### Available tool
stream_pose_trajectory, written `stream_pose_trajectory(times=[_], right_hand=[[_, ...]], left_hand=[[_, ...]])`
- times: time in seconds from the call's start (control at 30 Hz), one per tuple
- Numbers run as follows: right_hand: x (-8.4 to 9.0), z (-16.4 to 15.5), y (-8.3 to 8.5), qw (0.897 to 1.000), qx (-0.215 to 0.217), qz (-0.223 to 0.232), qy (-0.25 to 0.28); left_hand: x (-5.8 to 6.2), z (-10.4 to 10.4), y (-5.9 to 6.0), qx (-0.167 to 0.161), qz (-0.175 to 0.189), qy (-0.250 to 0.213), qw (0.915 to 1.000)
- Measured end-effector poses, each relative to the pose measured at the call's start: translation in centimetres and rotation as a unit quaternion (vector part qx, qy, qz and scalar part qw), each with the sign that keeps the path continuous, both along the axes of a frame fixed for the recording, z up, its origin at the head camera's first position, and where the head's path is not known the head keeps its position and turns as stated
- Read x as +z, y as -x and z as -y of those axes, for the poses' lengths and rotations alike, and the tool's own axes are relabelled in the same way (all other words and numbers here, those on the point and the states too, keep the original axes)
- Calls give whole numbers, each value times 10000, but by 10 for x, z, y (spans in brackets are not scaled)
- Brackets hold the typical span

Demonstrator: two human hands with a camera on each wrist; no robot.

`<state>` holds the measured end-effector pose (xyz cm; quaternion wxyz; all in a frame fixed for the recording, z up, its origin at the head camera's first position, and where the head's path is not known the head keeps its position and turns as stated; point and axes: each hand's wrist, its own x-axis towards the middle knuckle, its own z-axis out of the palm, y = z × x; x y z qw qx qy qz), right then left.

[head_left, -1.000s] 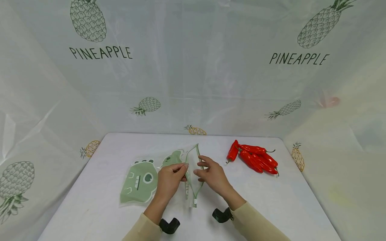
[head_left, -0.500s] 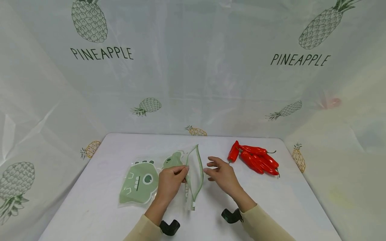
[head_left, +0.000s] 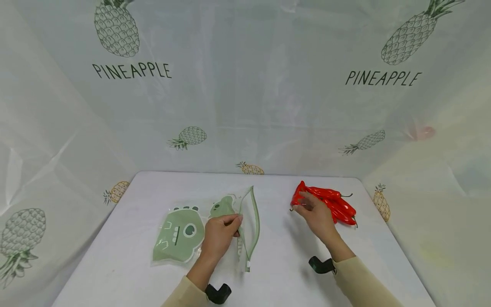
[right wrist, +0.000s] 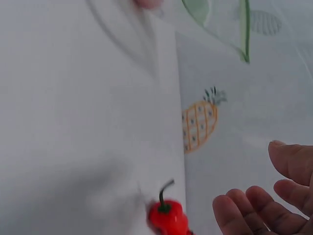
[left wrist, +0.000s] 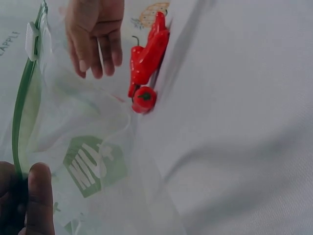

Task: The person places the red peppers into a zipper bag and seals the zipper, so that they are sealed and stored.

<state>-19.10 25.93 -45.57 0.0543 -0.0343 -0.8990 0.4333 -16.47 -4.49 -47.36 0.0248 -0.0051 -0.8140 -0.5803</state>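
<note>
My left hand [head_left: 222, 232] pinches the green rim of a clear zip bag [head_left: 256, 228], whose mouth gapes toward the right. Green cartoon print covers the bag, and a white slider [left wrist: 32, 41] sits on its green zip strip in the left wrist view. Over the near left side of a heap of red chili peppers [head_left: 345, 209] is my right hand [head_left: 316, 215], its fingers spread and loosely bent with nothing between them. It hides part of the heap in the head view. One pepper [right wrist: 168, 215] with a green stem shows below the fingers in the right wrist view.
Another green cartoon bag [head_left: 172, 247] lies flat to the left, partly behind my left forearm. White table [head_left: 276, 281] surface lies between the open bag and the peppers. A pineapple-print sheet [head_left: 245, 106] rises behind the table and along its sides.
My right hand has left the bag's right rim and moved right to the peppers. My left hand keeps its pinch on the rim, and the bag's mouth stays spread.
</note>
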Motion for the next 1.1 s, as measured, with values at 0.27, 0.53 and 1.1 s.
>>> stream_pose_trajectory(times=[0.27, 0.53, 1.1], right_hand=[[7, -42, 7, 9988, -273, 242, -326], [1, -67, 14, 9981, -327, 269, -457], [-29, -96, 26, 9965, -344, 262, -713]], left_hand=[[-1, -2, -1, -17, -90, 6, 10000], [-2, -3, -1, -64, -168, -156, 9997], [-5, -7, -1, -73, -39, -229, 9997]])
